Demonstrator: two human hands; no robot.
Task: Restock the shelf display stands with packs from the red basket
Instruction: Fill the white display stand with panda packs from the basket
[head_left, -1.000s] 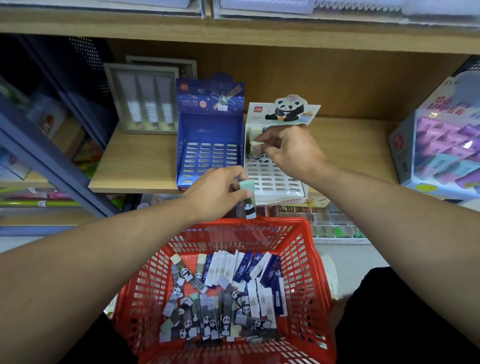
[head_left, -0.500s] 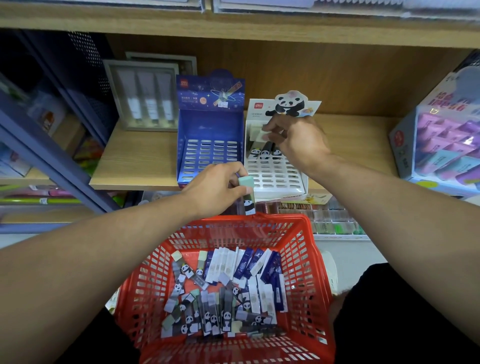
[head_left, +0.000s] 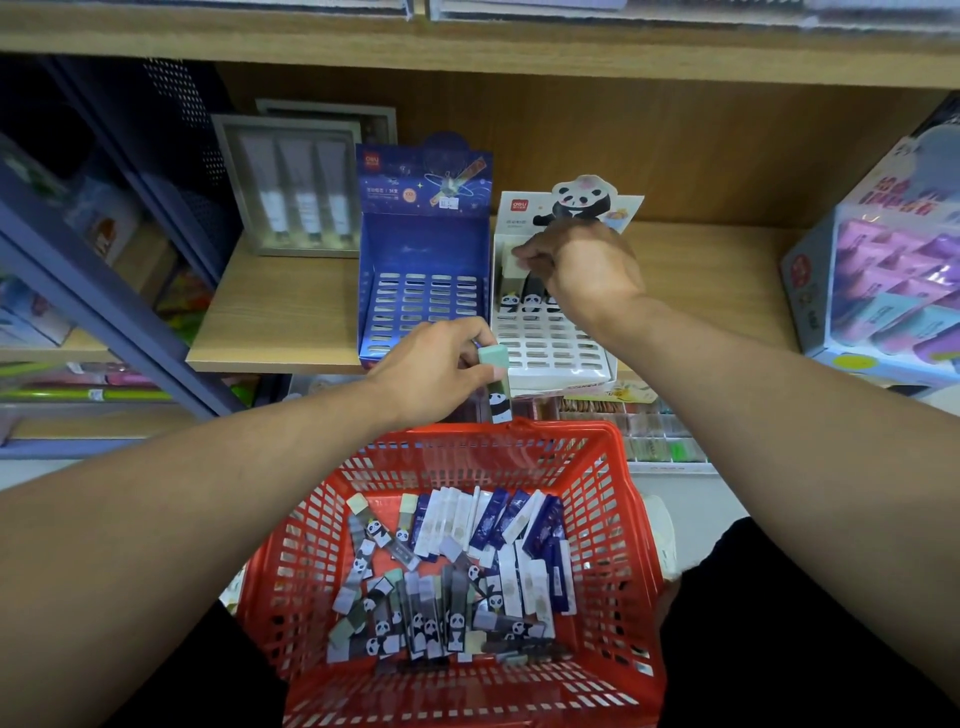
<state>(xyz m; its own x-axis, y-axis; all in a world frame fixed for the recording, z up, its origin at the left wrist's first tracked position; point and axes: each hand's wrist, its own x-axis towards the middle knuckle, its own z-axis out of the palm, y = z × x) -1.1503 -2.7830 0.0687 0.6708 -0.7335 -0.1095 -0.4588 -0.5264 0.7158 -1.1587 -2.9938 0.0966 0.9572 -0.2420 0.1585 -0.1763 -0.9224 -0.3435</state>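
A red basket (head_left: 618, 499) in front of me holds several panda packs (head_left: 415, 623) and blue-and-white packs (head_left: 498, 525). On the wooden shelf stand a blue display stand (head_left: 423, 291), its slots bare, and a white panda display stand (head_left: 550, 353). My left hand (head_left: 431, 374) grips a green panda pack (head_left: 496, 382) above the basket's far rim. My right hand (head_left: 576, 265) reaches into the back of the white stand and pinches a pack (head_left: 511, 262) standing there. A few panda packs (head_left: 519, 299) stand in that stand's back row.
A grey framed box of tubes (head_left: 296, 187) sits left of the blue stand. A large purple and blue box (head_left: 883, 280) fills the shelf's right end. A lower shelf with small coloured items (head_left: 644, 431) lies behind the basket. Blue shelf rails (head_left: 104, 306) run at left.
My right hand moved deeper and higher into the back of the white stand with its pack. My left hand stayed above the basket holding the green panda pack.
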